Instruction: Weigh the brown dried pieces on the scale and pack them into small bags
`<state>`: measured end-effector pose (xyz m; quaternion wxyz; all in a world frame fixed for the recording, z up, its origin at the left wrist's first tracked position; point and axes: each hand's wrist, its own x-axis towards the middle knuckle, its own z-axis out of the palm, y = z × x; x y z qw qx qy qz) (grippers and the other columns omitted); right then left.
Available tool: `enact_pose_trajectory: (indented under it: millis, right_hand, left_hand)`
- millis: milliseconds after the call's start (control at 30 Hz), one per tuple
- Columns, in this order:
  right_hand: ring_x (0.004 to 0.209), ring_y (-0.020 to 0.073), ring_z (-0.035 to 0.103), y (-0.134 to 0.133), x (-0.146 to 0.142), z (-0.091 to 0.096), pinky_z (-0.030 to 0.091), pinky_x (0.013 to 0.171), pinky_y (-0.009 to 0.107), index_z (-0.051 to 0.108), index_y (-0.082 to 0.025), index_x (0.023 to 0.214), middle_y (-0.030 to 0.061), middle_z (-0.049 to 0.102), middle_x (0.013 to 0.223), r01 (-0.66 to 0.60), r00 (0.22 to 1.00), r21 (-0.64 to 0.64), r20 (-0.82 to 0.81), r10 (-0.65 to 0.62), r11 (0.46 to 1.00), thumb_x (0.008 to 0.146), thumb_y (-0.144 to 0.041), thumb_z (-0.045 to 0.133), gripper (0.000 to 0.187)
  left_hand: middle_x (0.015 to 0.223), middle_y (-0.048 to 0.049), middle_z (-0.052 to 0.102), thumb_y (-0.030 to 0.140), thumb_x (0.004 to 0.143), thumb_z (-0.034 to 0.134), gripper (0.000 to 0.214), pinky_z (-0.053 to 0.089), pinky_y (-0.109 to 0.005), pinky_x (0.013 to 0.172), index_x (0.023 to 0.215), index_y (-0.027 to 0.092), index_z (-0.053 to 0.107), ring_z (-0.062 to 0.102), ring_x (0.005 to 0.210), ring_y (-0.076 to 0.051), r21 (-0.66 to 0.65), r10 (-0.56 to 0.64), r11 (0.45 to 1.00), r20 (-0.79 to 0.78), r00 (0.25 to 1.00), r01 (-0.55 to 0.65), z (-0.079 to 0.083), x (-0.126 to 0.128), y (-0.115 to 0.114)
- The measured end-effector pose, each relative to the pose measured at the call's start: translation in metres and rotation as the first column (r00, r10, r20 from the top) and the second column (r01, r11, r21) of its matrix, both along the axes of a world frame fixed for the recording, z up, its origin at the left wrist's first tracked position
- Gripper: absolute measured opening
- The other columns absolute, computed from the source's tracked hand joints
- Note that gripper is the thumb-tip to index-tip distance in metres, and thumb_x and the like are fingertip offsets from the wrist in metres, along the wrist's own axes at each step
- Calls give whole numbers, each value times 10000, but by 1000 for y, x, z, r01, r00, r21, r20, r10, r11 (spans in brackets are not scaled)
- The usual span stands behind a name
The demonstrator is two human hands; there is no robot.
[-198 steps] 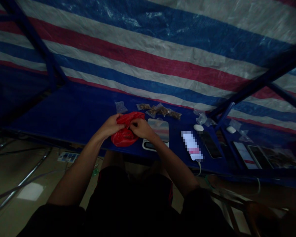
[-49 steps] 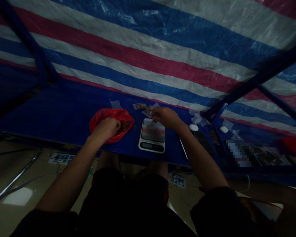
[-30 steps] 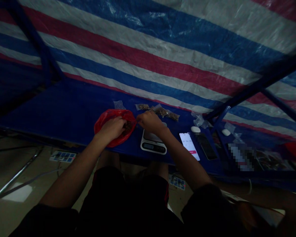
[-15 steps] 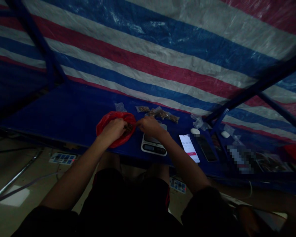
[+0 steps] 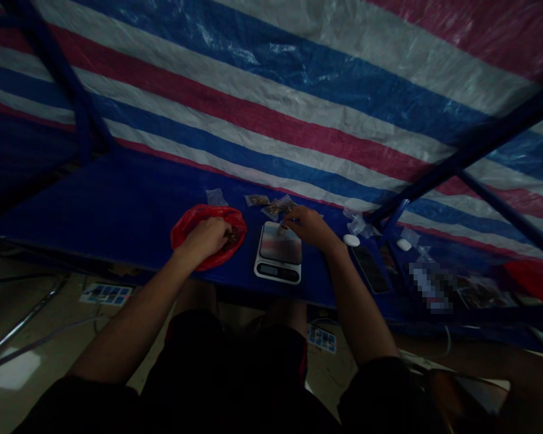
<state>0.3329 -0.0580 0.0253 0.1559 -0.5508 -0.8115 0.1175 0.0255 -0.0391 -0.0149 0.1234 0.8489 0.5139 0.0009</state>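
Note:
A red plastic bag (image 5: 194, 222) with dark brown bits inside lies open on the blue table (image 5: 117, 211). My left hand (image 5: 207, 236) rests in its mouth, fingers curled on the bag's edge. To its right stands a small digital kitchen scale (image 5: 278, 252). My right hand (image 5: 308, 225) hovers over the scale's far edge, fingertips pinched on a small piece above the platform. What exactly it holds is too dim to name.
Small clear bags (image 5: 271, 205) with brown contents and an empty clear bag (image 5: 216, 196) lie behind the scale. A dark phone (image 5: 370, 270), a white round object (image 5: 351, 240) and more clear bags (image 5: 356, 223) lie to the right. A striped tarp (image 5: 298, 102) backs the table.
My right hand went from the red bag's mouth to above the scale's far edge, pinched. My left hand stayed in the bag. The lit phone screen is now hidden behind my right forearm.

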Motion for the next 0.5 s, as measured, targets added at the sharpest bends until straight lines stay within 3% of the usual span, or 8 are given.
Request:
enact_pose_trajectory:
  millis: [100, 200, 300, 400, 500]
  right_hand:
    - [987, 231, 729, -4, 9, -5, 539, 912, 341, 835, -187, 1095, 108, 803, 1123, 62, 991, 83, -123, -52, 995, 1006, -248, 615, 245]
    - [876, 216, 703, -13, 23, -18, 556, 852, 345, 808, -161, 1141, 118, 787, 1103, 225, 939, 178, -300, -165, 958, 995, -338, 628, 292]
    - [889, 230, 703, -28, 32, -42, 565, 869, 368, 786, -153, 1099, 139, 781, 1104, 455, 828, 216, -458, -322, 864, 973, -400, 631, 317]
    - [886, 244, 701, -44, 32, -67, 562, 805, 358, 759, -156, 1058, 146, 781, 1072, 623, 704, 172, -548, -452, 763, 984, -477, 589, 370]
    - [916, 250, 703, -55, 28, -87, 550, 814, 354, 739, -173, 1022, 131, 780, 1033, 696, 639, 158, -583, -502, 701, 1007, -524, 546, 401]
  left_hand:
    - [1159, -81, 838, 171, 947, 645, 264, 577, -334, 920, 1102, 256, 841, 779, 1119, -285, -7, -5, 1000, 22, 1000, 5, -2, -2, 1]
    - [1166, -66, 844, 194, 944, 681, 265, 574, -324, 932, 1137, 270, 846, 783, 1118, -273, -13, 14, 1000, 68, 998, -14, -3, -6, 4]
    - [1149, -52, 851, 197, 947, 690, 263, 568, -307, 941, 1145, 265, 850, 788, 1108, -253, -27, 13, 1000, 105, 994, -11, 1, -10, 8]
    - [1136, -50, 854, 195, 945, 702, 251, 563, -296, 940, 1141, 237, 853, 794, 1077, -238, -40, -15, 999, 129, 992, 20, 7, -10, 11]
    - [1114, -39, 858, 207, 942, 715, 234, 562, -284, 929, 1128, 233, 856, 800, 1004, -214, -53, -25, 998, 160, 987, 34, 14, -9, 12]
